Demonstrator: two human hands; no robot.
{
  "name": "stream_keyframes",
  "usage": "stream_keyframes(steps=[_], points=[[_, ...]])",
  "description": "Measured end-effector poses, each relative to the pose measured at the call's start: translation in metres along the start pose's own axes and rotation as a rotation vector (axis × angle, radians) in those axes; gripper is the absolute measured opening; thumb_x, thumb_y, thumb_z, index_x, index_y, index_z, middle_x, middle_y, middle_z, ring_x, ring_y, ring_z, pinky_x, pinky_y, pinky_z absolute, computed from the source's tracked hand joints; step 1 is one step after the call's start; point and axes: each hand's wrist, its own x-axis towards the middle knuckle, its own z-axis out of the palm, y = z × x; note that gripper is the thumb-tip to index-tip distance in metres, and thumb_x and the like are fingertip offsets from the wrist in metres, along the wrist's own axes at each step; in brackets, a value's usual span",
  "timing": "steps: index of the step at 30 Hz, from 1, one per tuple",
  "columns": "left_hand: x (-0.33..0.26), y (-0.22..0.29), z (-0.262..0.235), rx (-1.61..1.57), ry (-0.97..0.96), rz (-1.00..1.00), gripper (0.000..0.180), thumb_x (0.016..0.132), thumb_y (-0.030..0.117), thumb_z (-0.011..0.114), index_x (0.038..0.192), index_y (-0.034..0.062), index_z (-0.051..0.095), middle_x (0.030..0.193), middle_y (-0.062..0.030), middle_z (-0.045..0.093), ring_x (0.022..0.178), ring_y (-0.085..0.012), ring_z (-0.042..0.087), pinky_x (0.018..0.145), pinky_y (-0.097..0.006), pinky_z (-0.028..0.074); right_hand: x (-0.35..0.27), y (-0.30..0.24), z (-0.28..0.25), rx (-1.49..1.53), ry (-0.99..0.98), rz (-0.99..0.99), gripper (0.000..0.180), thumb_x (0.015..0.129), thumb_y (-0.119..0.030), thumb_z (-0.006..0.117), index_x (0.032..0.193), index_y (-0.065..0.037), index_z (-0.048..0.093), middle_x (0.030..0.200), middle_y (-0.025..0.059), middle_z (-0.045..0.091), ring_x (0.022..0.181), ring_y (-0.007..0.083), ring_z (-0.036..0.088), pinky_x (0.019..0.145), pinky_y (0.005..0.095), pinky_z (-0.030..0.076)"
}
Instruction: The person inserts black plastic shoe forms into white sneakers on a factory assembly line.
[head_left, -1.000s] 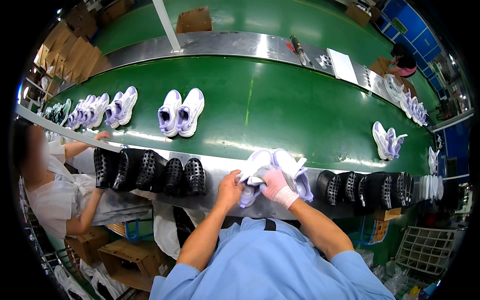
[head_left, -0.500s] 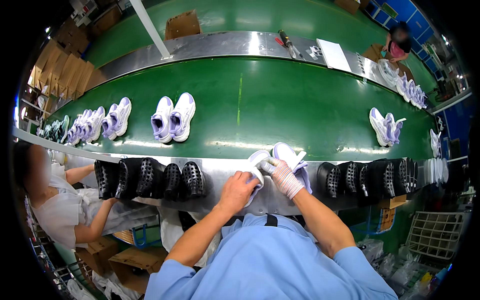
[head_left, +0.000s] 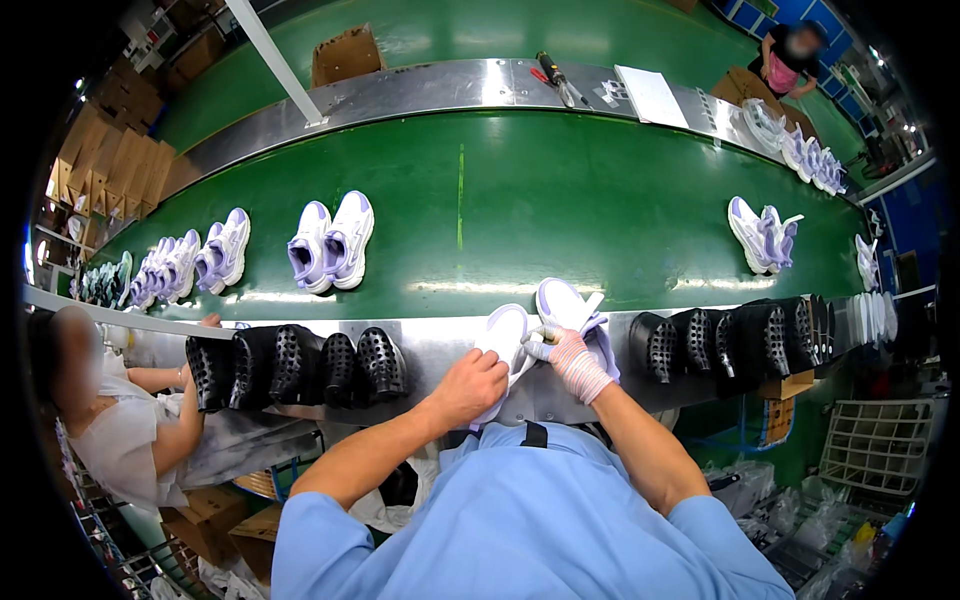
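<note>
A white and lavender sneaker (head_left: pixel 507 322) is between my hands at the metal edge of the bench, its toe pointing away from me. My bare left hand (head_left: pixel 472 388) has its fingers curled on the sneaker's left side. My right hand (head_left: pixel 575 366), in a striped knit glove, pinches the right side of the same sneaker near its opening; a pale strip shows between the two hands. Just right of it stands a second sneaker (head_left: pixel 560 300) of the same kind, partly hidden by my gloved hand. The inside of the held sneaker is mostly covered by my fingers.
Black studded shoe lasts (head_left: pixel 380 362) line the bench edge on the left, and more lasts (head_left: pixel 657 345) on the right. Sneaker pairs (head_left: pixel 333 243) stand on the green belt (head_left: pixel 560 190). A co-worker (head_left: pixel 150 420) sits at the left; another person (head_left: pixel 790 62) is far right.
My left fingers have shifted from the shoe's opening to its side, and more of the held sneaker's toe shows. The head view has shifted slightly. The left co-worker's hands have moved.
</note>
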Motion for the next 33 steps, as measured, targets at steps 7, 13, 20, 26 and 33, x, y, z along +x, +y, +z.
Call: stream_keyframes(steps=[7,13,20,26,33], points=[[-0.012,0.015,0.000,-0.147,-0.055,-0.119,0.023,0.082,0.013,0.064,0.102,0.0028,0.066,0.101,-0.0092,0.060,0.095,-0.0280,0.059,0.081,-0.038,0.050,-0.003,-0.023,0.000,0.018,-0.110,0.066,0.025,0.094,-0.016,0.073,0.112,0.002,0.073,0.092,0.0025,0.071,0.083,0.0091,0.064,0.076,0.0271,0.054],[-0.035,0.058,-0.029,-0.426,-0.107,-0.995,0.058,0.087,0.031,0.075,0.133,0.0029,0.055,0.119,-0.0233,0.065,0.116,-0.0403,0.061,0.097,-0.048,0.050,0.004,-0.035,-0.005,-0.176,-0.255,0.017,0.028,0.094,-0.020,0.074,0.114,0.000,0.073,0.098,0.0084,0.075,0.091,0.0154,0.070,0.085,0.0326,0.057],[-0.039,0.058,0.050,-1.147,-0.060,-1.658,0.063,0.084,0.019,0.072,0.142,0.0066,0.053,0.128,-0.0246,0.067,0.120,-0.0344,0.065,0.103,-0.044,0.049,0.004,-0.057,0.009,-0.538,-0.399,-0.248,0.028,0.091,-0.027,0.075,0.109,-0.006,0.075,0.103,0.0129,0.077,0.096,0.0265,0.072,0.089,0.0365,0.055],[-0.046,0.065,0.019,-0.543,0.288,-1.372,0.063,0.075,-0.003,0.065,0.136,0.0127,0.058,0.114,-0.0254,0.060,0.108,-0.0453,0.060,0.097,-0.047,0.050,-0.035,-0.099,0.013,-0.512,-0.563,-0.235,0.023,0.092,-0.024,0.073,0.102,-0.003,0.075,0.094,0.0130,0.077,0.088,0.0262,0.073,0.083,0.0368,0.056],[-0.043,0.057,-0.028,-0.351,0.359,-1.100,0.071,0.068,-0.015,0.061,0.133,0.0134,0.061,0.121,-0.0248,0.052,0.114,-0.0462,0.055,0.100,-0.048,0.049,-0.051,-0.100,0.019,-0.576,-0.563,-0.462,0.021,0.091,-0.021,0.073,0.101,-0.003,0.074,0.092,0.0181,0.073,0.086,0.0369,0.069,0.079,0.0415,0.055]])
